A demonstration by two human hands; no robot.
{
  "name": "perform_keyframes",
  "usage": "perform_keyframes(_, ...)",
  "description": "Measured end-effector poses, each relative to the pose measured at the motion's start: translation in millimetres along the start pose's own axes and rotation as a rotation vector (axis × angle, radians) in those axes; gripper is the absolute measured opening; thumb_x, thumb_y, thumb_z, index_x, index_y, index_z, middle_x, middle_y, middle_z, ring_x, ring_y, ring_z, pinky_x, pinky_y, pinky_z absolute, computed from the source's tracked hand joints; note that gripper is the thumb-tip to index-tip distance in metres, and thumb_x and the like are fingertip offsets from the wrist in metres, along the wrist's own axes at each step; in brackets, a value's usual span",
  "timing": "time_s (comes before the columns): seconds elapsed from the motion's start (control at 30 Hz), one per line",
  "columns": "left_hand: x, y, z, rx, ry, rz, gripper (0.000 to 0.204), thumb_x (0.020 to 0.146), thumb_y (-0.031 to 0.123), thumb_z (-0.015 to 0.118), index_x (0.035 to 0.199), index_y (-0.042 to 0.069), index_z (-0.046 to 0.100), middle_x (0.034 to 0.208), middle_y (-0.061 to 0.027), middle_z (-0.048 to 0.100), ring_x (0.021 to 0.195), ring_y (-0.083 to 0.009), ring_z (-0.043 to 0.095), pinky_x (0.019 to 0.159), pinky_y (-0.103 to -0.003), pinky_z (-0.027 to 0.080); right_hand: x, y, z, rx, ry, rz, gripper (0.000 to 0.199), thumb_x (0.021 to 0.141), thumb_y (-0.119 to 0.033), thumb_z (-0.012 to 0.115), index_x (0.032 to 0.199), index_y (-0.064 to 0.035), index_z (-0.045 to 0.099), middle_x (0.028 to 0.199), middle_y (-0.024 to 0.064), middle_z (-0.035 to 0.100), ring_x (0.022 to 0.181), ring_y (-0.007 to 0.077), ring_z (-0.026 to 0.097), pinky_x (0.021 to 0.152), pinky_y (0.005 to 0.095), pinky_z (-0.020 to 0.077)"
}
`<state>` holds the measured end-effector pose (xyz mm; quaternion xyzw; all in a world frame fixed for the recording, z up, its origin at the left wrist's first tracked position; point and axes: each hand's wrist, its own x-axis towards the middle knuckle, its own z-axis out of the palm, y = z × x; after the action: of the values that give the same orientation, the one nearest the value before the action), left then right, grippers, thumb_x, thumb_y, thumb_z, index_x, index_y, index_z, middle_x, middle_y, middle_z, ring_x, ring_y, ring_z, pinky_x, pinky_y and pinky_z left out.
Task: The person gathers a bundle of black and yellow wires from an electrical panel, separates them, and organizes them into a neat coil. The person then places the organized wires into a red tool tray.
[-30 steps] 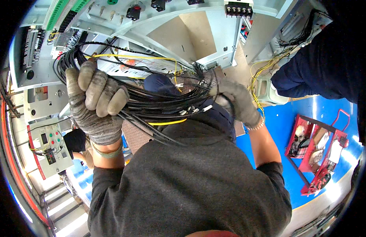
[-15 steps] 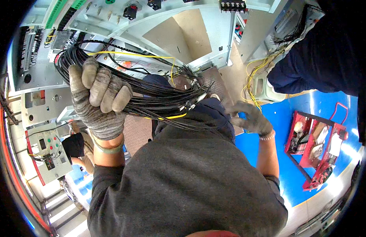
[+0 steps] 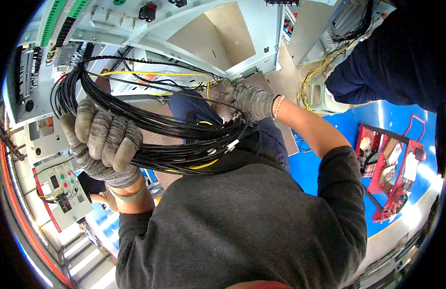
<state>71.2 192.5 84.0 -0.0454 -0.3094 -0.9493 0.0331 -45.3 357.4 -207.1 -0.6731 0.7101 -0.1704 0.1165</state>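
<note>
A thick bundle of black wires (image 3: 184, 154), with a few yellow ones among them, arcs across in front of me. My left hand (image 3: 105, 139), in a grey knit glove, is closed around its left part with the fingers curled over. Several wire ends with white sleeves (image 3: 232, 145) lie at the bundle's right end. My right hand (image 3: 255, 102), gloved too, reaches over the far side of that end, beside the wires. Its fingertips are blurred and partly hidden, so its grip is unclear. A yellow wire (image 3: 146, 73) runs behind the bundle.
Ahead stands an open metal cabinet (image 3: 261, 58) with green terminal strips (image 3: 49, 24). At right are a pale green stool (image 3: 319, 98), loose yellow wires (image 3: 307, 84), a person's dark-clothed leg (image 3: 377, 72) and a red tool cart (image 3: 389, 173). A control box (image 3: 61, 190) is at left.
My right hand has moved left and away from me, from beside the stool to the bundle's right end. My left hand has shifted left and slightly nearer, still gripping the wires.
</note>
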Motion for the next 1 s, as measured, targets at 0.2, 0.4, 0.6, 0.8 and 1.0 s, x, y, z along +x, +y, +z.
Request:
perform_keyframes(0.2, -11.0, 10.9, -13.5, -0.004, -0.064, -0.050, 0.034, 0.097, 0.027, 0.038, 0.066, 0.014, 0.034, 0.042, 0.0052, 0.034, 0.029, -0.0027, 0.030, 0.028, -0.020, 0.035, -45.3, 29.1, -27.3, 0.065, 0.186, 0.247, 0.049, 0.060, -0.012, 0.066, 0.109, -0.0124, 0.060, 0.105, 0.0111, 0.058, 0.098, 0.0311, 0.055, 0.088, 0.0376, 0.0431)
perform_keyframes(0.4, -15.0, 12.7, -19.8, -0.041, -0.068, -0.066, 0.039, 0.097, 0.032, 0.040, 0.063, 0.013, 0.034, 0.043, 0.0024, 0.036, 0.029, -0.0040, 0.030, 0.028, -0.021, 0.034, -105.7, 54.0, -63.2, 0.102, 0.359, 0.440, 0.039, 0.066, -0.006, 0.060, 0.105, -0.0095, 0.059, 0.104, 0.0113, 0.058, 0.105, 0.0321, 0.051, 0.102, 0.0426, 0.0349)
perform_keyframes(0.6, -10.5, 13.3, -11.6, -0.033, -0.064, -0.005, 0.037, 0.097, 0.028, 0.040, 0.063, 0.014, 0.034, 0.043, 0.0032, 0.035, 0.029, -0.0045, 0.030, 0.028, -0.021, 0.034, -105.5, 35.5, -80.9, -0.087, 0.368, 0.440, 0.028, 0.066, -0.015, 0.068, 0.092, -0.0075, 0.060, 0.094, 0.0106, 0.060, 0.098, 0.0299, 0.055, 0.093, 0.0386, 0.0405)
perform_keyframes(0.8, -7.5, 12.2, -8.8, -0.005, -0.093, 0.023, 0.034, 0.096, 0.027, 0.039, 0.065, 0.015, 0.036, 0.043, 0.0047, 0.035, 0.032, -0.0041, 0.032, 0.032, -0.020, 0.035, -112.6, 6.4, -98.7, -0.292, 0.093, 0.548, 0.035, 0.064, -0.031, 0.065, 0.094, -0.0131, 0.061, 0.090, 0.0105, 0.061, 0.094, 0.0250, 0.059, 0.100, 0.0401, 0.0340)
perform_keyframes(1.0, -11.0, 14.0, 2.3, -0.053, -0.039, 0.090, 0.039, 0.097, 0.029, 0.040, 0.060, 0.017, 0.031, 0.046, 0.0052, 0.039, 0.033, -0.0025, 0.035, 0.036, -0.019, 0.039, -129.4, -5.2, -69.2, 0.107, 0.375, 0.574, 0.051, 0.062, -0.041, 0.070, 0.106, -0.0186, 0.062, 0.090, 0.0059, 0.064, 0.094, 0.0207, 0.060, 0.102, 0.0404, 0.0325)
